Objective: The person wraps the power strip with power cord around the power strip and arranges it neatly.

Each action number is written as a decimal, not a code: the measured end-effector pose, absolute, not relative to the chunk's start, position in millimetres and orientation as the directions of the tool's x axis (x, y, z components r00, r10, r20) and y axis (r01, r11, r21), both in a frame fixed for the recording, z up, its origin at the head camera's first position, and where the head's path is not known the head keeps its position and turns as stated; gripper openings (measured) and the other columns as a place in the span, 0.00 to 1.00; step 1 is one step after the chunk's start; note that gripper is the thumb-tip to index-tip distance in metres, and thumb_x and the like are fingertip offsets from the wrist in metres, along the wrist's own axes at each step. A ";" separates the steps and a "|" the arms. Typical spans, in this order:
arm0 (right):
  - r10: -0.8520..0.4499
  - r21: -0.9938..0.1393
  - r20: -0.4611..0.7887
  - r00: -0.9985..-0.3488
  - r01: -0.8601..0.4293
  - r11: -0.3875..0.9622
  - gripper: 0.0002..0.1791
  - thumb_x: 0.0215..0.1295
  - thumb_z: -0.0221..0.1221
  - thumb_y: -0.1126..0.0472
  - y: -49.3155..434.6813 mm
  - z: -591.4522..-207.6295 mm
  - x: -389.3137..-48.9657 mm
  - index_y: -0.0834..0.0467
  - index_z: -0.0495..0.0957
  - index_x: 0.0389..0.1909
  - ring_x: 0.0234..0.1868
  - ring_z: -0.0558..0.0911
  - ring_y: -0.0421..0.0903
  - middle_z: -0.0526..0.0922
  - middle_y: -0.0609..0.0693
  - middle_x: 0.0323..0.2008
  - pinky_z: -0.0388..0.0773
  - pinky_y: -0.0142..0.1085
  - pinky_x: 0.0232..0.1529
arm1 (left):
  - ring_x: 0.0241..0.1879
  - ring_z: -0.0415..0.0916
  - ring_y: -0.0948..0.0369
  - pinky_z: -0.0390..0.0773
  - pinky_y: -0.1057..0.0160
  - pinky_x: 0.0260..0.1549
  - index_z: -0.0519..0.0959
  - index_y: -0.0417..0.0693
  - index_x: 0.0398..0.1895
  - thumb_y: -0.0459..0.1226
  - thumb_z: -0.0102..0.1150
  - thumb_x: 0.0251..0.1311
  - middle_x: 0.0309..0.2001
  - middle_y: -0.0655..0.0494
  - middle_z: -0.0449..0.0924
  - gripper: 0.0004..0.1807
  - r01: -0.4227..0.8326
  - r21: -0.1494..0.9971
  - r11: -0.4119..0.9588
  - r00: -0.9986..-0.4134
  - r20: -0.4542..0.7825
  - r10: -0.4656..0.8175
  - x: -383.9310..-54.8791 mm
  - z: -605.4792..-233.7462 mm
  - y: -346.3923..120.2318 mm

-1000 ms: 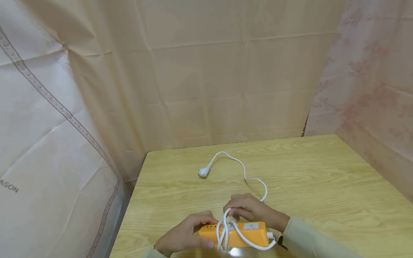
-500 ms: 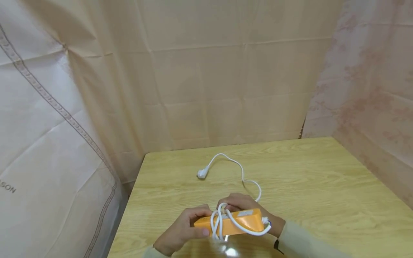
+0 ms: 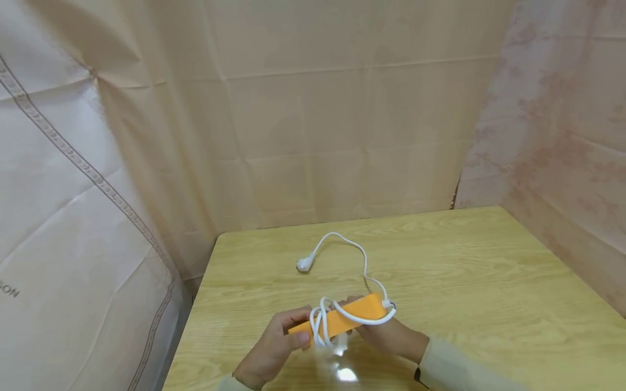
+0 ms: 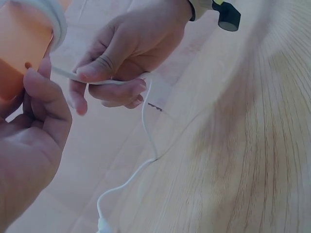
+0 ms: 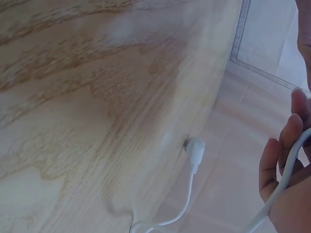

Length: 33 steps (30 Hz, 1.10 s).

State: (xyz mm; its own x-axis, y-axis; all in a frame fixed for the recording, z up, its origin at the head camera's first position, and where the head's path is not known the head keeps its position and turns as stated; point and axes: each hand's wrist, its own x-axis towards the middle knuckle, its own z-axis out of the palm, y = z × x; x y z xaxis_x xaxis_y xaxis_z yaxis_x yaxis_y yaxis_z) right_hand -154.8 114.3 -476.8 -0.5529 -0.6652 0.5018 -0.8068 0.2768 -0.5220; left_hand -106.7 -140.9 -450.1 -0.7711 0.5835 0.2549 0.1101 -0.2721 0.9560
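Note:
An orange power strip (image 3: 369, 307) has its white cord (image 3: 320, 326) wound round its middle. My left hand (image 3: 269, 347) grips the strip's left end, thumb on the near side and fingers behind. The strip is tilted, its right end raised. Behind and below that end is my right hand (image 3: 391, 338), its fingers partly hidden by the strip in the head view. From the left wrist, the right hand (image 4: 133, 48) shows pinching a stretch of cord between thumb and fingers. The free cord runs over the table to a white plug (image 3: 305, 264).
The wood-grain table (image 3: 440, 260) reaches back to a beige curtain (image 3: 303, 130). A pinkish patterned sheet (image 3: 562, 136) hangs on the right, a pale one (image 3: 63, 228) on the left. The plug lies near the middle of the table.
The power strip has been lifted and tipped, its right end rising and its top face turning away. My right hand has gone from above the strip's far edge to behind and under it.

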 end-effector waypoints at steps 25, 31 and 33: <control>-0.617 -0.491 0.503 -0.605 -0.788 0.372 0.08 0.78 0.55 0.64 104.6 -475.4 -138.9 0.48 0.75 0.38 0.23 0.69 0.27 0.71 0.32 0.21 0.72 0.25 0.28 | 0.29 0.68 0.65 0.70 0.68 0.33 0.84 0.39 0.47 0.40 0.55 0.74 0.29 0.61 0.76 0.14 -0.038 0.981 -0.192 -0.958 0.019 0.286 -106.0 -440.3 -128.4; -0.666 -0.524 0.445 -0.599 -0.777 0.349 0.08 0.79 0.54 0.62 102.5 -471.7 -135.9 0.56 0.83 0.46 0.23 0.68 0.25 0.71 0.33 0.20 0.74 0.25 0.30 | 0.28 0.69 0.64 0.70 0.68 0.32 0.83 0.37 0.42 0.39 0.57 0.73 0.29 0.57 0.76 0.13 -0.014 0.976 -0.216 -0.988 0.019 0.152 -108.0 -439.3 -127.3; -0.677 -0.517 0.440 -0.590 -0.783 0.347 0.09 0.79 0.55 0.62 102.9 -472.8 -134.3 0.57 0.84 0.48 0.23 0.69 0.25 0.71 0.33 0.20 0.75 0.25 0.32 | 0.28 0.69 0.64 0.70 0.68 0.31 0.83 0.37 0.39 0.38 0.57 0.73 0.28 0.57 0.75 0.12 -0.007 0.975 -0.223 -0.991 0.022 0.130 -109.7 -441.2 -127.1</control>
